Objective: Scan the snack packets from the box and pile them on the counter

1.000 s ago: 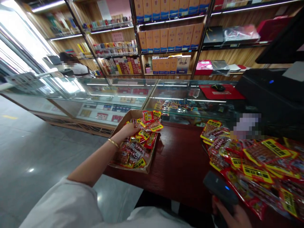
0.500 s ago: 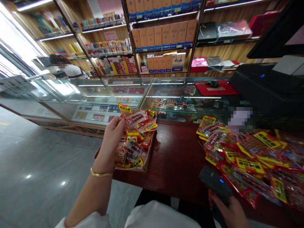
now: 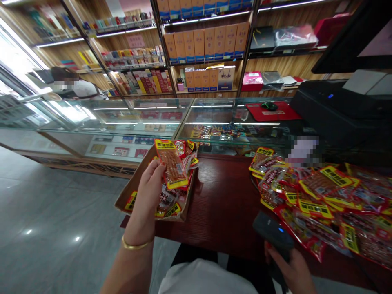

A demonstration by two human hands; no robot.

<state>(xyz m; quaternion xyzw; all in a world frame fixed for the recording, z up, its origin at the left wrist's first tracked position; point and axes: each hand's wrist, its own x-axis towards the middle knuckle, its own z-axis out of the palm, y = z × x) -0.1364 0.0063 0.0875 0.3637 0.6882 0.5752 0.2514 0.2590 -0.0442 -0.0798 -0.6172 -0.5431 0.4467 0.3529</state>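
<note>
My left hand pinches a red and yellow snack packet by its left edge and holds it above a cardboard box. More packets of the same sort lie in the box, partly hidden by my hand and the held packet. Low on the right, my right hand is wrapped round the handle of a dark barcode scanner with a lit blue light. Its head points toward the bare wood between the box and a large heap of snack packets.
The dark red counter meets a glass display case behind. A mouse rests on a red mat, near a black machine and a monitor. Another person is behind the case at far left.
My left hand has turned the held packet more upright and shifted it slightly over the box, uncovering the box's left side. The scanner stays in my right hand, nearly where it was.
</note>
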